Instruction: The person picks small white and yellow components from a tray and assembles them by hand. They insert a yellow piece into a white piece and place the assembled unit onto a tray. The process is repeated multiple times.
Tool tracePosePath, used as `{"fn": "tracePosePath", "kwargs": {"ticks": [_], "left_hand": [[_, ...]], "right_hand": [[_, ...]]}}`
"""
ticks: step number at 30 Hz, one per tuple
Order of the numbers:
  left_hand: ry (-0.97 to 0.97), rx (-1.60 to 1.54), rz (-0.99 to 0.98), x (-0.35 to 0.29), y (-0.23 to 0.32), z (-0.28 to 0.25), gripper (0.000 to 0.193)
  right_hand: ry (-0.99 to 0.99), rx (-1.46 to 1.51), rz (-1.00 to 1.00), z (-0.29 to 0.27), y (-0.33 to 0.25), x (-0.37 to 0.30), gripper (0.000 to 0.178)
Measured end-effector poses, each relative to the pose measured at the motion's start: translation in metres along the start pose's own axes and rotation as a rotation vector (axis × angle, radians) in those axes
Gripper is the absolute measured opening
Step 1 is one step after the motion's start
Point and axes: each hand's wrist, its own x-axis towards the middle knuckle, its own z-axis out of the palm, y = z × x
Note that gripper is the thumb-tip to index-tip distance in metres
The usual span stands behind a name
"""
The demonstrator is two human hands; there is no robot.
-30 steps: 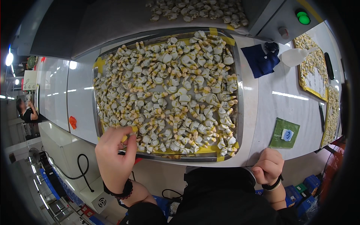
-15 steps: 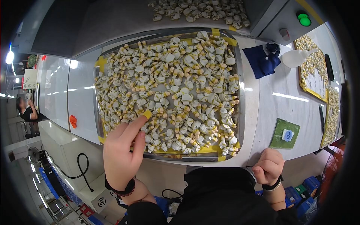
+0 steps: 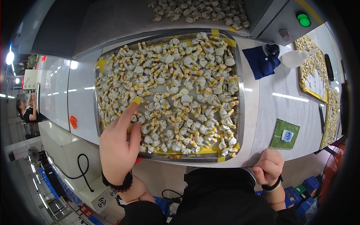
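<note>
A large metal tray (image 3: 242, 112) edged with yellow tape holds a crowded layer of small white, yellow and skin-toned figurine parts (image 3: 186, 98). My left hand (image 3: 119, 148) reaches over the tray's near left corner. Its index finger is stretched out, with yellow tape or a cover on the tip, and points down at the parts in the left middle. The thumb stands apart from it, and nothing is visibly held; the other fingers are partly hidden. Beside the table's front edge my right hand (image 3: 269, 165) is curled in a fist, just below a green square pad (image 3: 285, 134) with a blue-marked label.
Behind the tray, more white parts (image 3: 198, 11) lie inside a grey machine with a green lit button (image 3: 304, 20). To the right are a dark blue cloth (image 3: 261, 62), a white squeeze bottle (image 3: 295, 59) and further trays of parts (image 3: 313, 71). An orange scrap (image 3: 73, 122) lies left.
My left hand has moved a little left and its fingertip farther into the tray. My right hand stays where it was. The person at far left has raised a hand.
</note>
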Motion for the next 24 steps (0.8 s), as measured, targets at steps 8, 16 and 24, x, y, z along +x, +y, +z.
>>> {"fn": "tracePosePath", "kwargs": {"ticks": [8,16,24], "left_hand": [[-0.026,-0.066,0.104,0.000,0.005,0.000,0.032],[0.036,-0.063,0.153,0.002,0.015,0.007,0.030],[0.076,-0.003,0.107,0.004,0.015,0.007,0.037]], "right_hand": [[-0.002,0.001,-0.002,0.000,0.000,0.000,0.021],[-0.012,0.001,0.001,-0.001,0.000,0.000,0.020],[-0.015,0.014,-0.010,-0.002,0.000,0.001,0.020]]}}
